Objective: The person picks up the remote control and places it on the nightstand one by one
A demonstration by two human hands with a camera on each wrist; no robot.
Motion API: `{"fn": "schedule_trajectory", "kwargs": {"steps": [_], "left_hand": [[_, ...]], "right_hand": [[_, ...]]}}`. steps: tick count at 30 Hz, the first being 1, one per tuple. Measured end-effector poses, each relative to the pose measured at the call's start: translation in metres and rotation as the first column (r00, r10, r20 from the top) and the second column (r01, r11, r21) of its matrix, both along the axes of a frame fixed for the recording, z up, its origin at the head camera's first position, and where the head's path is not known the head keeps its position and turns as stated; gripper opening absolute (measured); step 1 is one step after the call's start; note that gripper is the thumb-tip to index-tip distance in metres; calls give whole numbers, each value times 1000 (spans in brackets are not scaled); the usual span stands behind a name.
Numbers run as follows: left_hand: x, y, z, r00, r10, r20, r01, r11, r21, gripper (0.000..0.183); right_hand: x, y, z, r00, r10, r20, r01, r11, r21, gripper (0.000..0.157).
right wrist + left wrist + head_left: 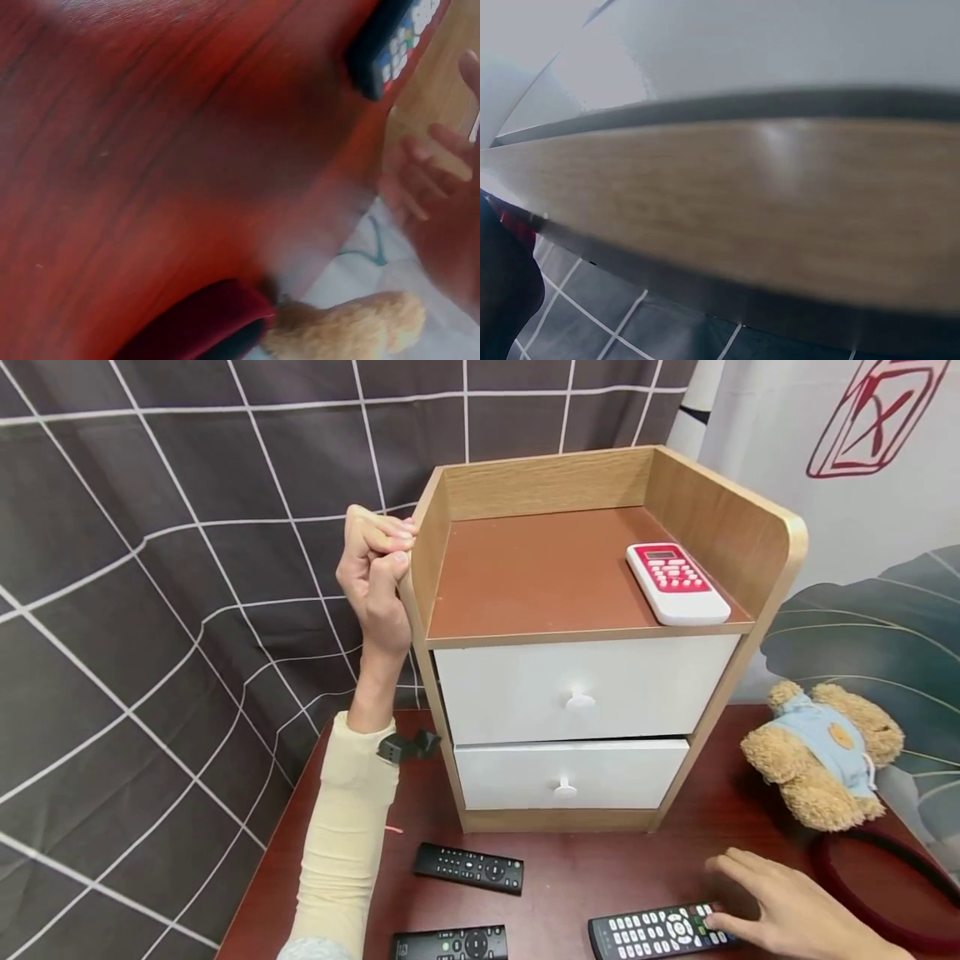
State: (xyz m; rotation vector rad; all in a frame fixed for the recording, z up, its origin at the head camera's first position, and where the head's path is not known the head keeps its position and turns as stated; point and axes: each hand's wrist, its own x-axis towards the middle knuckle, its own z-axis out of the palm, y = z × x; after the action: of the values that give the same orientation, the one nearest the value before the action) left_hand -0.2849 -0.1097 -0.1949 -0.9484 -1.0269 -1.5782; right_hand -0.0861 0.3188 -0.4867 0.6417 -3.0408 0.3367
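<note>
My left hand (375, 581) grips the left side panel of a small wooden drawer cabinet (517, 585), fingers curled over its edge. In the left wrist view, the panel's wood edge (727, 202) and a white drawer front (780, 52) fill the picture, the fingers out of sight. My right hand (795, 902) hovers by the right end of a black remote control (637, 933) with white buttons. Its thumb overlaps that end in the head view. The right wrist view shows this hand (442, 217) with loose fingers, apart from the remote (366, 60).
On the cabinet top lies a white and red remote (675, 585). Two black remotes, one farther back (468, 868) and one nearer (450, 945), lie on the dark red table (555, 877). At the right are a teddy bear (825, 752) and a dark red ring-shaped item (832, 877).
</note>
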Motion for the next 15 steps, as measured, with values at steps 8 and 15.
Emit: {"fn": "schedule_trajectory", "kwargs": {"steps": [8, 15], "left_hand": [[-2, 2, 0, 1000, -2, 0, 2, 1000, -14, 16], [-1, -1, -3, 1000, 5, 11, -5, 1000, -1, 9]], "right_hand": [[3, 34, -44, 971, 238, -18, -239, 960, -145, 61], [-2, 41, -65, 912, 346, -222, -385, 908, -166, 67]]}}
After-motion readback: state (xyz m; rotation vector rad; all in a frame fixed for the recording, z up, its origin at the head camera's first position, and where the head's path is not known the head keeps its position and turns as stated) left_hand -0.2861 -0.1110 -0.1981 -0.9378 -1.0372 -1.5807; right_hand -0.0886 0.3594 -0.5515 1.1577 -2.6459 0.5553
